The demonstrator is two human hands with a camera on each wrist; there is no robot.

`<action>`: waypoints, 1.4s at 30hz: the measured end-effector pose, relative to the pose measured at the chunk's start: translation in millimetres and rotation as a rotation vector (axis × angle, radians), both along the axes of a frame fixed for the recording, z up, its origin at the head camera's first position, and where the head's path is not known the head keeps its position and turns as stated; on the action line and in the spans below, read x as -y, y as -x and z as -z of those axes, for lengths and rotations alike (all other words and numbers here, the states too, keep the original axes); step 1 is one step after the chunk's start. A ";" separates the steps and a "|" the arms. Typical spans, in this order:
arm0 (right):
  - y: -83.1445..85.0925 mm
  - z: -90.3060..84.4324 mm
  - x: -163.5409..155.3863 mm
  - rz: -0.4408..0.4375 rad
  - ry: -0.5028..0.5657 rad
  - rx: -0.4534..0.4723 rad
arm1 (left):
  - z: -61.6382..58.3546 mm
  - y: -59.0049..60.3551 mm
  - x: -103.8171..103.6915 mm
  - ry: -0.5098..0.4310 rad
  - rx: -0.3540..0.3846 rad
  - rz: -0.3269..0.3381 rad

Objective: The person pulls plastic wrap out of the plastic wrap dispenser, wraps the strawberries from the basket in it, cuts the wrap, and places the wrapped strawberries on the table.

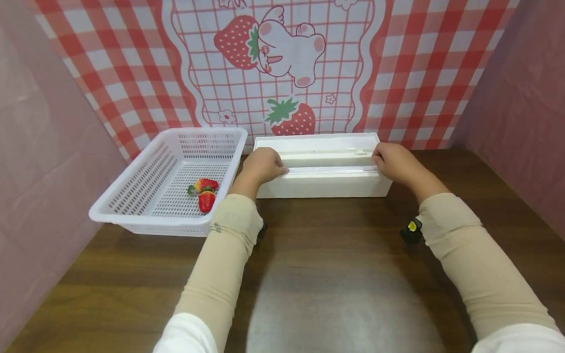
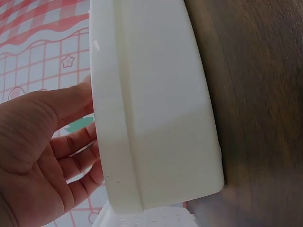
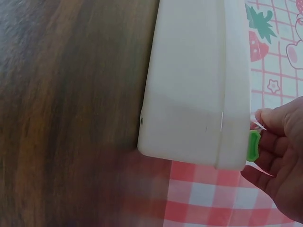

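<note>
1. Resting on the near edge of a white foam box (image 1: 323,174), both hands sit at its two ends; the box stands on the dark wooden table (image 1: 335,282), close against the checked backdrop (image 1: 421,72).
2. The left hand (image 1: 262,165) lies at the box's left end, fingers curled over the rim (the left wrist view shows the thumb on the outer wall and the fingertips (image 2: 87,156) inside), so it grips the rim.
3. The right hand (image 1: 395,160) holds the right end the same way, fingers bent over the rim; the right wrist view shows a small green piece (image 3: 254,145) between the fingers and the box wall.
4. A white plastic basket (image 1: 137,192) stands just to the left of the box, near the left hand, with two strawberries (image 1: 204,192) lying touching each other on its floor.
5. Both arms wear beige sleeves (image 1: 223,268).
</note>
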State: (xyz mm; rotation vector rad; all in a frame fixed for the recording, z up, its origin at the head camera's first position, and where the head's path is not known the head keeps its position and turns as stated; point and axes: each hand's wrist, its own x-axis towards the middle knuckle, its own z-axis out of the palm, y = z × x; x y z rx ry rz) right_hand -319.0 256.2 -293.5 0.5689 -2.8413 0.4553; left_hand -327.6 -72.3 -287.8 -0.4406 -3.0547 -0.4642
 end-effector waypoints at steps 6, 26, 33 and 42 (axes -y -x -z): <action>3.7 0.1 1.4 0.031 0.034 0.041 | -0.7 7.9 -2.6 0.042 -0.032 0.011; -0.5 -5.9 3.0 0.052 0.077 0.107 | -12.5 10.6 -8.1 0.155 -0.060 0.015; -0.3 -7.1 3.3 0.038 0.067 0.093 | -20.0 9.4 -1.6 0.214 0.012 0.004; -0.4 -6.7 2.9 0.028 0.070 0.092 | -16.7 15.3 -4.0 0.199 0.017 0.046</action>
